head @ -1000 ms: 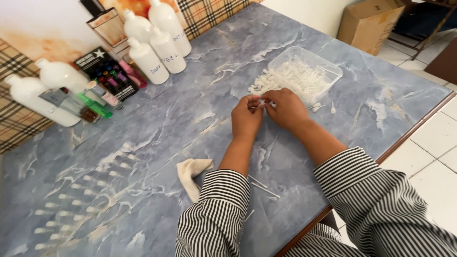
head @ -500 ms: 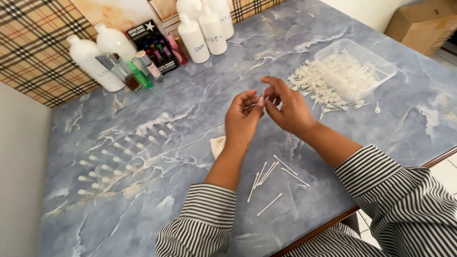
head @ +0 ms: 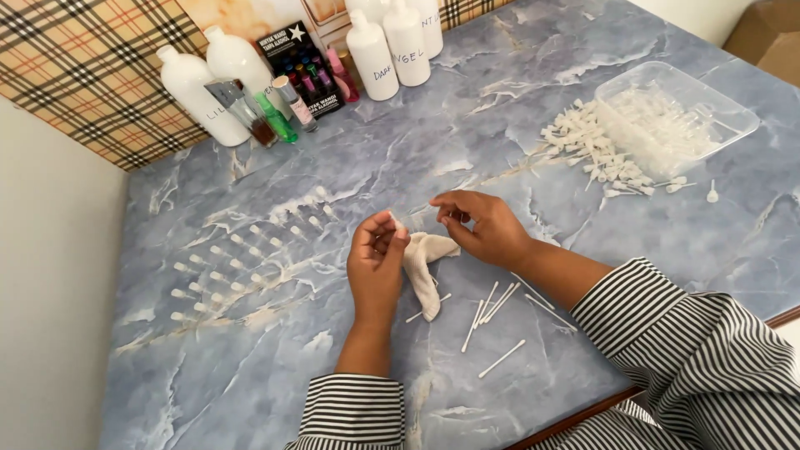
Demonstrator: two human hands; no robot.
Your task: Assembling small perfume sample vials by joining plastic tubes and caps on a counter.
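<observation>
White small vial point(head: 398, 222) pinched in left hand point(head: 377, 265) fingers | right hand point(head: 487, 227) fingers pinching its tip | rows of finished vials point(head: 250, 258) stand on surface point(head: 350, 158) | many loose pieces point(head: 583, 142) by tray point(head: 742, 117) seemingly left

We hold a small clear vial point(head: 400, 221) between our hands, above the worktop point(head: 333, 383). It is tiny and see-through, with a white tip toward our left hand point(head: 377, 258), whose thumb and fingertips pinch that end. Our right hand point(head: 483, 229) meets it from the other side, fingertips closed on its far end. The vial lies roughly level, tilted slightly. Just beneath it a crumpled white cloth point(head: 423, 271) rests on the worktop, partly under our left hand, one end trailing toward us.
</observation>
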